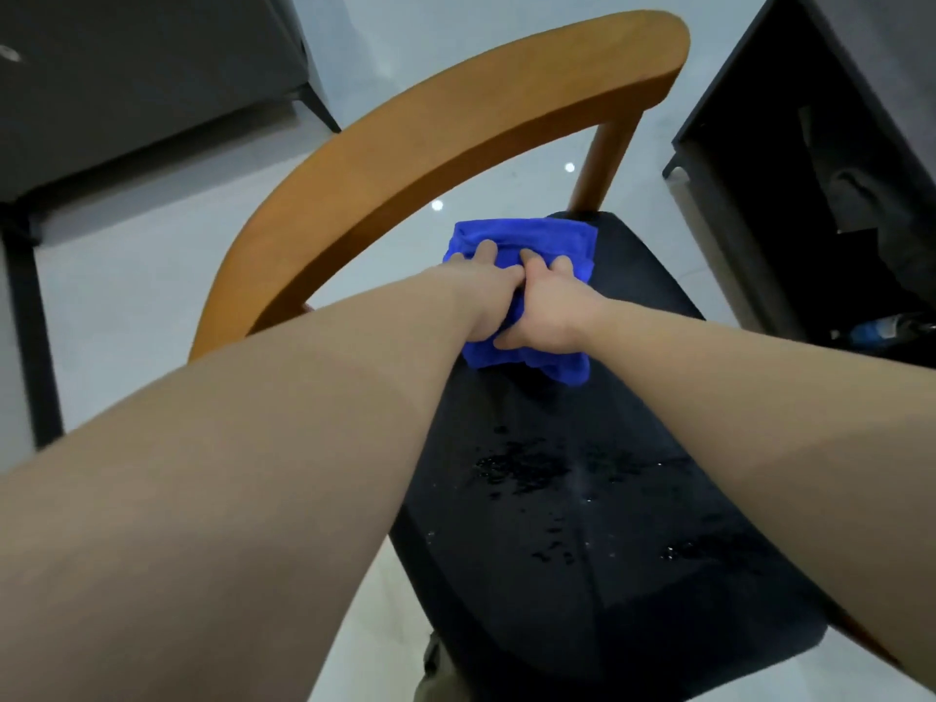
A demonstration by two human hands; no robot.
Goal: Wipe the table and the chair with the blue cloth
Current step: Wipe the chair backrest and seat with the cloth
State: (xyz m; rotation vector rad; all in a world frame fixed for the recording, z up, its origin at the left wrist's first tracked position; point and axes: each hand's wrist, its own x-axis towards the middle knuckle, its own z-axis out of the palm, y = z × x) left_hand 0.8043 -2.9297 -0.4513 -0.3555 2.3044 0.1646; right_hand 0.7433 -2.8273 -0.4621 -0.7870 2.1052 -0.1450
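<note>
The blue cloth (527, 240) lies bunched at the far end of the chair's black seat (582, 524), just under the curved wooden backrest (405, 144). My left hand (481, 286) and my right hand (549, 316) press down on the cloth side by side, touching each other, with fingers spread forward over the fabric. The cloth's middle is hidden under both hands. Wet droplets glisten on the seat nearer to me.
A dark grey table (126, 78) with black legs stands at the upper left. Dark furniture (810, 169) with an open underside holding unclear items stands at the right. A glossy white tiled floor (152, 296) surrounds the chair.
</note>
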